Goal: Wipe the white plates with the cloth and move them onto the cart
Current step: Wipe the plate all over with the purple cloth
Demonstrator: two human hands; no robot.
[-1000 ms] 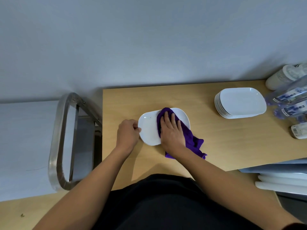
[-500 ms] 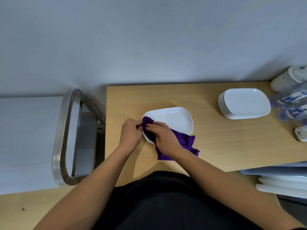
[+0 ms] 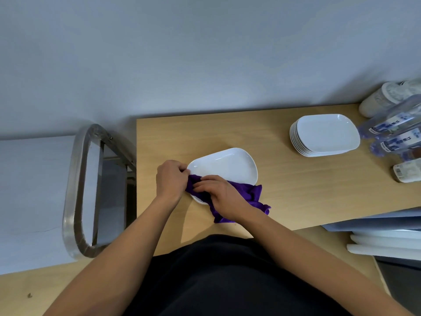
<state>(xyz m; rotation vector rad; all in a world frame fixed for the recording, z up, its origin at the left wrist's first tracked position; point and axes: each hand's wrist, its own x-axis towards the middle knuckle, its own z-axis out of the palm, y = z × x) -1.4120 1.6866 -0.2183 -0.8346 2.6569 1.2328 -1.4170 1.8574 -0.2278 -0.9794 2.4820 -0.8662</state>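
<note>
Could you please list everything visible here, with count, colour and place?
plate: one, white, mid-table, partly under the cloth.
cloth: one, purple, over the plate's near rim.
plate stack: one, white, table's right side.
table: one, light wood, centre and right.
cart: one, steel handle, white top, left of table.
bottles: at least two, clear, blue labels, right edge.
small container: one, whitish, lying beside the bottles.
pale cylinder: one, whitish, far right corner.
panels: a stack, grey and white, lower right.
left hand: one, grips the plate's left rim.
right hand: one, holds the cloth on the plate.
</note>
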